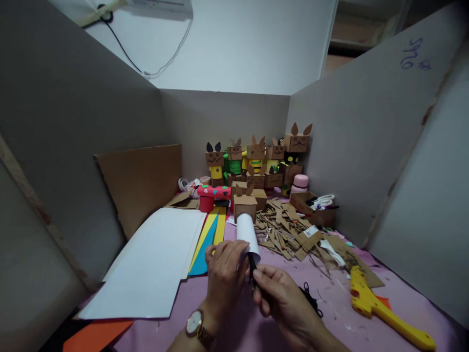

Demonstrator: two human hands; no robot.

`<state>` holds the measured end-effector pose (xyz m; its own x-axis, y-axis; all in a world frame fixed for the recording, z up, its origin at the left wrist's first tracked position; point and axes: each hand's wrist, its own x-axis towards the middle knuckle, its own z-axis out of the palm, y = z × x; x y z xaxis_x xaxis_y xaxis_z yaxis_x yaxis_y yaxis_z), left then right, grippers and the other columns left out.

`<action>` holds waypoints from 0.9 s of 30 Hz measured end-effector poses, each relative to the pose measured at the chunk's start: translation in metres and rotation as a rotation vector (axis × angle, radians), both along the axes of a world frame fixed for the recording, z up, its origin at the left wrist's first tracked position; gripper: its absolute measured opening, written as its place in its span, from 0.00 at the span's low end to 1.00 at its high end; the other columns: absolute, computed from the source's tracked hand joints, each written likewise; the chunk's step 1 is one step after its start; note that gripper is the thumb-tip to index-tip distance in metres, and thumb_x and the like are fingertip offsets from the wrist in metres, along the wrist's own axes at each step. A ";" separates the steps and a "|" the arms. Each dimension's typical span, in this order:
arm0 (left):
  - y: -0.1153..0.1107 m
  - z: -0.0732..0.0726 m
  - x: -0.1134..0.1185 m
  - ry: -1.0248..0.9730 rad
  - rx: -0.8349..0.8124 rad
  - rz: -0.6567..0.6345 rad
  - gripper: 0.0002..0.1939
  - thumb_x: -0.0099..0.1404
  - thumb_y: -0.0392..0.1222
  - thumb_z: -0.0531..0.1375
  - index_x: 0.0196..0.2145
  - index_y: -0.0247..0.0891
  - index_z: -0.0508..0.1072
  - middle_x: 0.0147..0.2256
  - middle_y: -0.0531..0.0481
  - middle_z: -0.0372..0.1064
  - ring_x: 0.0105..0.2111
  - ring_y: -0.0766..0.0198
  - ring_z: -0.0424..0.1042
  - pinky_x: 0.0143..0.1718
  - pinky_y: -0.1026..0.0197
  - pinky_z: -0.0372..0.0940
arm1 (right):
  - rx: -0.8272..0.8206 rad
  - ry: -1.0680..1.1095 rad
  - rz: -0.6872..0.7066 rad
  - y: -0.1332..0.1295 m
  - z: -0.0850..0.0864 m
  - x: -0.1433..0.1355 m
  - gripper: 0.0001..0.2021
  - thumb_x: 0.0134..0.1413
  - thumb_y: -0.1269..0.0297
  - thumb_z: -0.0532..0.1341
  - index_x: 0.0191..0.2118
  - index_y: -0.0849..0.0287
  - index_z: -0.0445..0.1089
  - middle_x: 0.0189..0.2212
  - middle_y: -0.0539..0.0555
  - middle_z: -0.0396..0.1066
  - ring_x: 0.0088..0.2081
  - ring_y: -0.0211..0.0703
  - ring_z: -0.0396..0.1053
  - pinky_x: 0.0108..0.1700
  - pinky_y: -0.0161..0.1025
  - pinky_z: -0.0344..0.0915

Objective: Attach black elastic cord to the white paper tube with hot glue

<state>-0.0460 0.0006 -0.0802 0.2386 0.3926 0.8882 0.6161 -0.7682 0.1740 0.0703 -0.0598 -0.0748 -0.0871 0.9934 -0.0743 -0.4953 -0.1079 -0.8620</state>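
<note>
A rolled white paper tube [247, 235] lies at the middle of the table, its far end against a small cardboard box with ears [245, 204]. My left hand [227, 269], with a watch at the wrist, has its fingers closed on the near left edge of the tube. Beside it, my right hand [276, 293] pinches a thin black item [252, 268] that reaches the tube's near opening. Whether this item is a cord or a tool is hard to tell, since fingers cover part of it.
White sheets [146, 264] lie at left, over orange paper [97, 334]. Cardboard scraps [282, 227] are heaped at right, near a yellow glue gun [388, 313] and a black cord [311, 299]. Cardboard animal figures [255, 151] stand at the back. Grey panels enclose the table.
</note>
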 end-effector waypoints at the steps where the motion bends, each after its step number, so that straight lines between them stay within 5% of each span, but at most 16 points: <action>1: 0.000 0.000 0.000 0.001 0.000 0.001 0.09 0.64 0.33 0.54 0.39 0.39 0.71 0.34 0.49 0.78 0.36 0.56 0.72 0.42 0.52 0.53 | -0.001 -0.006 0.009 0.000 -0.001 0.000 0.19 0.39 0.51 0.69 0.27 0.64 0.68 0.12 0.45 0.66 0.11 0.23 0.53 0.15 0.25 0.41; 13: -0.004 -0.009 -0.006 0.040 0.031 0.044 0.17 0.62 0.29 0.55 0.49 0.38 0.65 0.44 0.40 0.71 0.44 0.53 0.68 0.46 0.49 0.55 | 0.020 -0.163 0.194 -0.024 -0.032 0.013 0.17 0.37 0.54 0.70 0.30 0.61 0.73 0.16 0.46 0.69 0.14 0.26 0.57 0.18 0.27 0.48; 18: -0.016 -0.013 -0.021 -0.097 -0.033 0.041 0.14 0.63 0.30 0.53 0.46 0.38 0.66 0.42 0.42 0.69 0.44 0.55 0.68 0.45 0.52 0.61 | 0.085 -0.453 -0.022 -0.027 -0.022 0.024 0.15 0.39 0.54 0.68 0.28 0.63 0.73 0.15 0.47 0.65 0.18 0.31 0.60 0.21 0.30 0.52; 23: -0.034 -0.007 -0.020 -0.174 -0.380 -0.041 0.10 0.67 0.40 0.51 0.37 0.38 0.71 0.26 0.51 0.71 0.23 0.63 0.70 0.23 0.65 0.64 | 0.164 -0.489 -0.135 -0.013 -0.001 0.030 0.19 0.49 0.49 0.61 0.35 0.63 0.70 0.19 0.47 0.64 0.17 0.29 0.53 0.19 0.30 0.49; 27: -0.040 -0.017 -0.011 -0.261 -0.484 -0.119 0.11 0.66 0.44 0.52 0.37 0.39 0.72 0.29 0.50 0.73 0.28 0.62 0.73 0.28 0.64 0.66 | 0.252 -0.501 -0.173 -0.004 0.001 0.021 0.17 0.52 0.51 0.59 0.34 0.63 0.70 0.21 0.48 0.64 0.21 0.32 0.57 0.22 0.31 0.53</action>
